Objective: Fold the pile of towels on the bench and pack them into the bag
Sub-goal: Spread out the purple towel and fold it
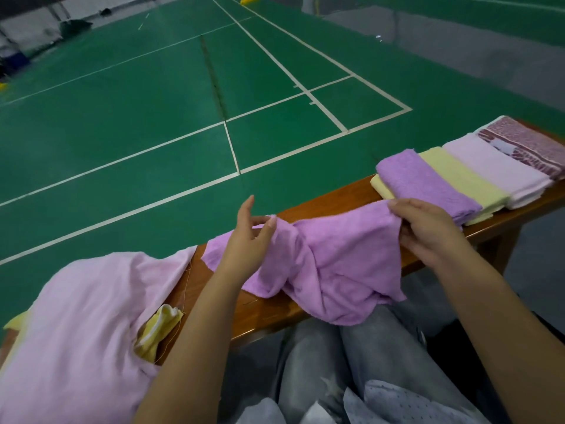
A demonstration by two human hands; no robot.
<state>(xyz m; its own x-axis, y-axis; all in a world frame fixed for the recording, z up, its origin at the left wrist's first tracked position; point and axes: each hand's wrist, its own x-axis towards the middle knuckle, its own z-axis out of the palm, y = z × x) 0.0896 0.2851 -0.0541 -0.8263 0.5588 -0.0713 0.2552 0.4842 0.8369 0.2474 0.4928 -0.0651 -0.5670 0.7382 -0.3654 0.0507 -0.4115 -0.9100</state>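
Note:
A rumpled purple towel lies across the wooden bench and hangs over its near edge. My left hand pinches the towel's far left corner between thumb and fingers. My right hand grips its far right corner. To the left lies a loose pile: a pale pink towel over a yellow towel. To the right, folded towels overlap in a row: purple, yellow, pale pink and a maroon patterned one. No bag is in view.
Beyond the bench spreads a green sports court floor with white lines. My legs in grey jeans are close against the bench's near side. Grey floor lies under the bench at the right.

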